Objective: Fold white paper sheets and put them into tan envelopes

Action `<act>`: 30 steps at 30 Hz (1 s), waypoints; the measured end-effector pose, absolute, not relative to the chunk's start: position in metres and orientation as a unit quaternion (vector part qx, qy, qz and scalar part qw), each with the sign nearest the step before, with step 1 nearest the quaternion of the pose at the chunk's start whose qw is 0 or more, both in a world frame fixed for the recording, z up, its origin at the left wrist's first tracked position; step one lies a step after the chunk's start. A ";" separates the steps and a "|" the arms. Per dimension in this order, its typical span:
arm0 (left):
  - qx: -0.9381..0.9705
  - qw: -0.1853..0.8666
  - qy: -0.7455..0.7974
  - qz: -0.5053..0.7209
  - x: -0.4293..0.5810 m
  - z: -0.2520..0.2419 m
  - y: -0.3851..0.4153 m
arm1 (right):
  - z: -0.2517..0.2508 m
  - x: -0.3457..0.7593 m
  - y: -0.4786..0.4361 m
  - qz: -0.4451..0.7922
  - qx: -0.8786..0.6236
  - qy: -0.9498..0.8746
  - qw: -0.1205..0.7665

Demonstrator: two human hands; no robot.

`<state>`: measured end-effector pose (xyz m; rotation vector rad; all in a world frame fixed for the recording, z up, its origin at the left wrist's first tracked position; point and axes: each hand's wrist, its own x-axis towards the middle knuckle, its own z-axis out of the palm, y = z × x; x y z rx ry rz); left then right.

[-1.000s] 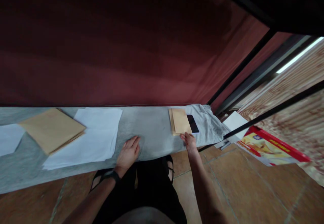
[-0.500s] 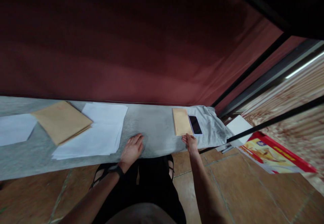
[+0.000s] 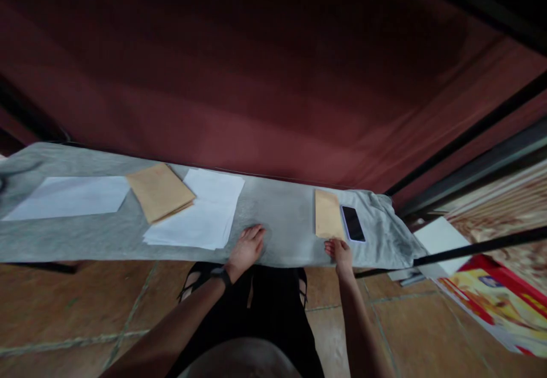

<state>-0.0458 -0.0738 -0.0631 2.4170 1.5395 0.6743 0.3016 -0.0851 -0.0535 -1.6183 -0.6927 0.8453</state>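
My left hand (image 3: 250, 245) lies on the grey cloth (image 3: 284, 218) with its fingers loosely spread and nothing in it, right of a stack of white sheets (image 3: 209, 218). My right hand (image 3: 338, 251) is at the near edge of a small tan envelope (image 3: 328, 214), its fingers curled; whether they grip the envelope cannot be made out. A phone (image 3: 353, 224) with a dark screen lies just right of that envelope. Larger tan envelopes (image 3: 160, 192) rest partly on the white stack, and another white sheet (image 3: 74, 196) lies to their left.
A dark red cloth wall (image 3: 256, 110) rises behind the narrow bench. Black metal bars (image 3: 478, 250) cross the right side. A red and yellow box (image 3: 498, 304) and a white board (image 3: 444, 241) are beyond the bench's right end, above the tiled floor (image 3: 405, 332).
The view has turned left, so the bench and everything on it appear further right and more of its left end shows. Both hands stay at about the same places on the bench.
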 end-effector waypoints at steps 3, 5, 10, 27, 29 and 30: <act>0.803 0.082 0.542 0.235 -0.050 -0.058 -0.076 | -0.058 0.289 -0.095 0.297 -0.716 -0.365 0.515; 0.774 0.040 0.586 0.234 -0.058 -0.055 -0.077 | -0.060 0.280 -0.101 0.252 -0.730 -0.406 0.489; 0.630 -0.049 0.753 0.183 -0.096 -0.052 -0.077 | -0.067 0.265 -0.107 0.174 -0.745 -0.466 0.445; 0.699 0.086 0.709 0.031 -0.067 0.006 -0.089 | -0.075 0.258 -0.109 0.057 -0.757 -0.529 0.380; 0.712 0.096 0.695 0.037 -0.053 0.008 -0.091 | -0.071 0.255 -0.109 0.093 -0.750 -0.513 0.406; 0.720 0.102 0.686 0.040 -0.045 0.008 -0.093 | -0.069 0.252 -0.109 0.118 -0.743 -0.507 0.421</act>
